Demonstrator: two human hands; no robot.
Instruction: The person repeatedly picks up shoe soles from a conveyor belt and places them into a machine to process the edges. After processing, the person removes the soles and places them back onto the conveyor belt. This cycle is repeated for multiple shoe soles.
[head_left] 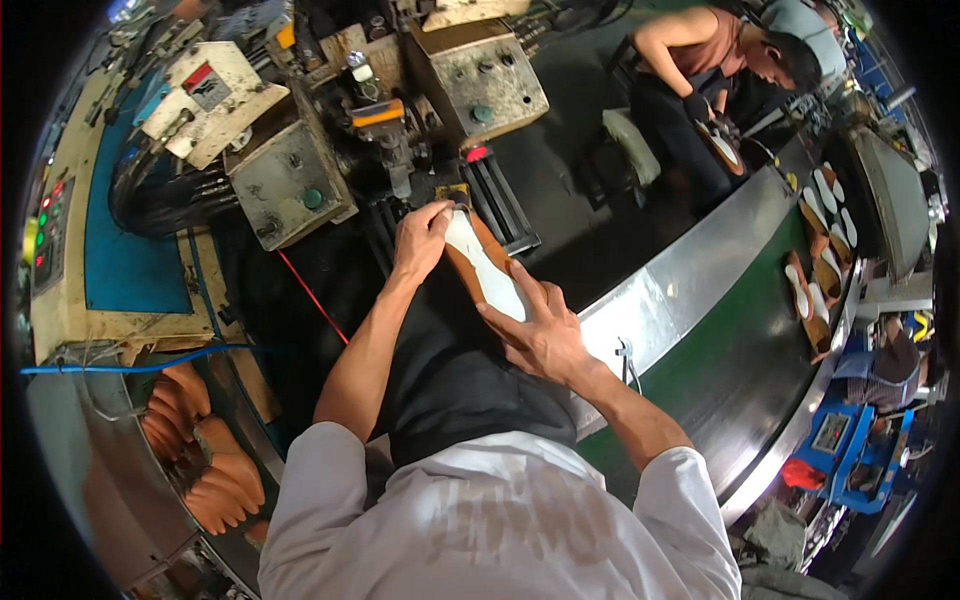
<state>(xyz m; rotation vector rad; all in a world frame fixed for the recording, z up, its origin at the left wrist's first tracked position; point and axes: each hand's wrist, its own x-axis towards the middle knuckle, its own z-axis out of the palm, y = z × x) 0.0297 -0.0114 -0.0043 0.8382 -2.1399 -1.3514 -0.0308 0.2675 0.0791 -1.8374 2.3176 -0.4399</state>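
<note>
Between my hands is a brown shoe upper [487, 262] with a white sole-shaped insole facing up. My left hand [424, 238] grips its far end, fingers closed at the edge beside the machine head. Around the nearer end wraps my right hand [540, 325], thumb on one side and fingers on the other. The far tip of the shoe upper meets the working head of the machine [396, 165]; the exact contact there is hard to make out.
Grey control boxes [296, 185] flank the machine. On the right a green conveyor belt [715, 350] with a metal edge carries several shoe uppers [822, 270]. Brown shoe-shaped pieces [222, 475] lie stacked at lower left. A seated co-worker [690, 90] handles another shoe upper.
</note>
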